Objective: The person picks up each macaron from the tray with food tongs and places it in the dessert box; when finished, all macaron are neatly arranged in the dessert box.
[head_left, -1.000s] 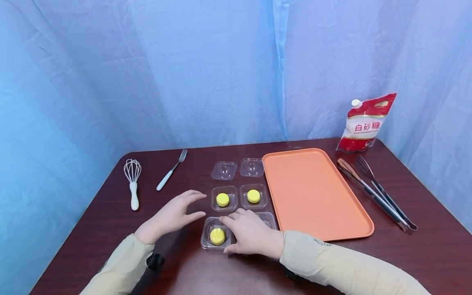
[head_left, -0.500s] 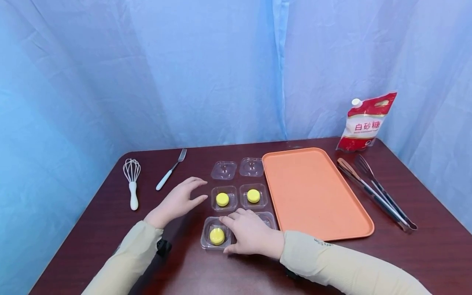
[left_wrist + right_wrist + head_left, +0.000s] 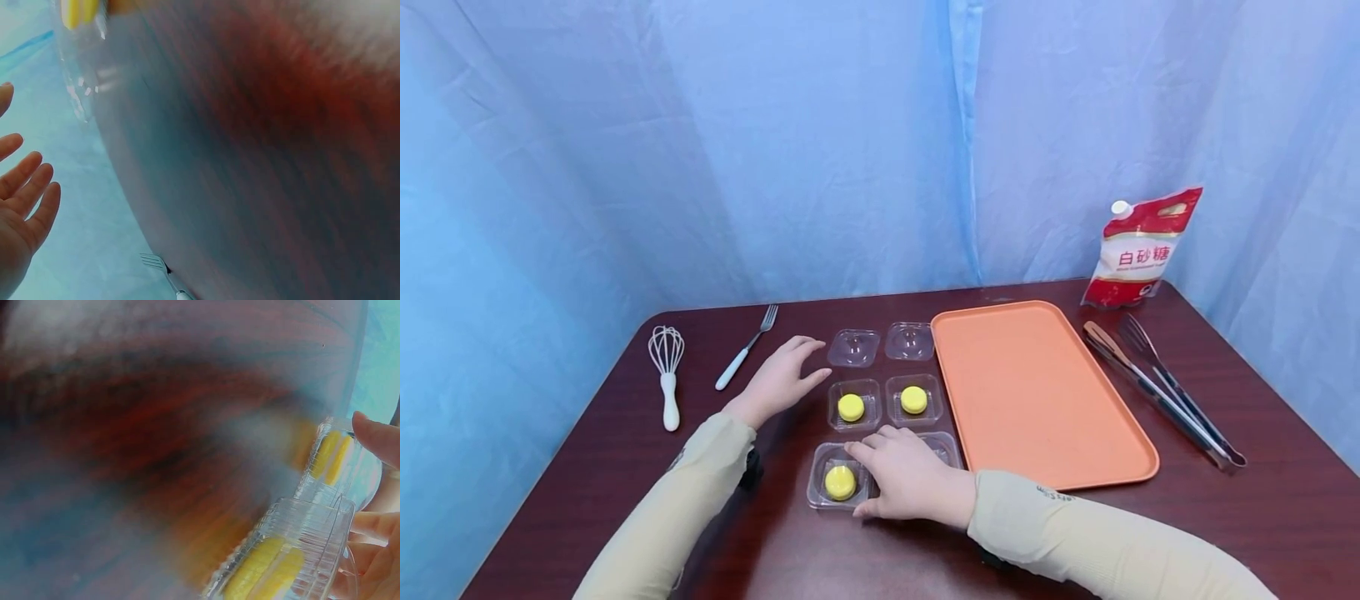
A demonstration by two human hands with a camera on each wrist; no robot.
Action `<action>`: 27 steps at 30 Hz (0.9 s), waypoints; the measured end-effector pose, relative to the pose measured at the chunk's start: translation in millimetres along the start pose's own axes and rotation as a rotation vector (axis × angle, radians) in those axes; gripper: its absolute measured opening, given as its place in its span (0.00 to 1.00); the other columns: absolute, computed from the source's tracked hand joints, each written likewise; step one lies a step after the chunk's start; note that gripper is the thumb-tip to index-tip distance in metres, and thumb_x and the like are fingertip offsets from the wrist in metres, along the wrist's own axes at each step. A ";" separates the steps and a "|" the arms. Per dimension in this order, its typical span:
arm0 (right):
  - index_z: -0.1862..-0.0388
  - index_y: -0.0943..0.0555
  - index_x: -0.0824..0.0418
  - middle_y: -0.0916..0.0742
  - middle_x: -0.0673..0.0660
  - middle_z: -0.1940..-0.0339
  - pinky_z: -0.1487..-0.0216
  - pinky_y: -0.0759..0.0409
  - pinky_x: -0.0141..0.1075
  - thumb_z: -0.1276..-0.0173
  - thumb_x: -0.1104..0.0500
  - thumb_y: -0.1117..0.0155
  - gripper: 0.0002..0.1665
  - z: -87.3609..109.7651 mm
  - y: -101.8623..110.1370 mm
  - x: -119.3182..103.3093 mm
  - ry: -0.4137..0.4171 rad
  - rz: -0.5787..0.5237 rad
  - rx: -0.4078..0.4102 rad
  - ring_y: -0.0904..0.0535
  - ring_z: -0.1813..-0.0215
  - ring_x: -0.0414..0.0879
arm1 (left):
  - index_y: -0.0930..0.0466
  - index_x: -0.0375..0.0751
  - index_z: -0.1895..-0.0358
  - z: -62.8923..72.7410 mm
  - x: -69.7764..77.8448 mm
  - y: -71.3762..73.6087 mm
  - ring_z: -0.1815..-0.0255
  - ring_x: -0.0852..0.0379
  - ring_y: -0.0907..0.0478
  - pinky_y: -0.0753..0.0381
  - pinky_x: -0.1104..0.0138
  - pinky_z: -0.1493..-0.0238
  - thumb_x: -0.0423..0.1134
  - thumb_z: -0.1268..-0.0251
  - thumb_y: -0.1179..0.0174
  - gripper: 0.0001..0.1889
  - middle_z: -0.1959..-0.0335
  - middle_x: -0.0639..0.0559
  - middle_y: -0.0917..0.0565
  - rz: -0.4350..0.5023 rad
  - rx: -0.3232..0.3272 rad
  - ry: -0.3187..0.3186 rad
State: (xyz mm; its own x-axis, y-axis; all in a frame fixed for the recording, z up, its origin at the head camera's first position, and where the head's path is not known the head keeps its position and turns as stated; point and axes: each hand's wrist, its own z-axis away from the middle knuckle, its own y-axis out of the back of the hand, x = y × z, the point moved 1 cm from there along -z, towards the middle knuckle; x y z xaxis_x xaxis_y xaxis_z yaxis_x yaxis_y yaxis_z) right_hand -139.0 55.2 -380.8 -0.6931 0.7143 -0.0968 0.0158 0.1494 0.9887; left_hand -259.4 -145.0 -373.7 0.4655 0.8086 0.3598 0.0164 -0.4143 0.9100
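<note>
My left hand (image 3: 782, 377) hangs with spread, nearly straight fingers and nothing in it, just left of a clear lid (image 3: 853, 348). In the left wrist view, its fingers (image 3: 39, 187) are apart. My right hand (image 3: 910, 475) rests over the front right clear box (image 3: 942, 448), hiding most of it. A lidded box (image 3: 817, 487) with a yellow macaron (image 3: 840, 482) stands left of this hand. In the right wrist view, the thumb (image 3: 375, 439) is near the far box's edge. Two lidless boxes hold yellow macarons (image 3: 851, 407) (image 3: 913, 400) behind.
A second clear lid (image 3: 909, 342) lies at the back. To the right are an orange tray (image 3: 1037, 392), tongs (image 3: 1165, 392) and a red and white sugar pouch (image 3: 1138, 250). A whisk (image 3: 669, 392) and a fork (image 3: 745, 350) lie at the left.
My left hand has moved forward and slightly right, from beside the middle box to beside the back left lid. The right hand has stayed in place.
</note>
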 end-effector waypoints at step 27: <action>0.43 0.22 0.56 0.15 0.52 0.53 0.54 0.24 0.39 0.54 0.35 0.27 0.42 -0.6 -0.9 0.1 0.004 0.015 0.001 0.23 0.51 0.46 | 0.25 0.37 0.40 -34.5 8.2 -17.4 0.40 0.47 0.27 0.27 0.56 0.39 0.45 0.38 0.37 0.25 0.42 0.41 0.24 -0.228 -0.162 -0.072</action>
State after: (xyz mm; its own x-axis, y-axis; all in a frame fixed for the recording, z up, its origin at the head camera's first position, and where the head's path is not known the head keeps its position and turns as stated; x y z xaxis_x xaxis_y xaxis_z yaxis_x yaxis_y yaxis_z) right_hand -139.4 54.7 -381.6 -0.6959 0.7136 -0.0813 0.0269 0.1390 0.9899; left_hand -286.4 -116.8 -379.5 0.5274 0.8393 0.1323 -0.0116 -0.1486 0.9888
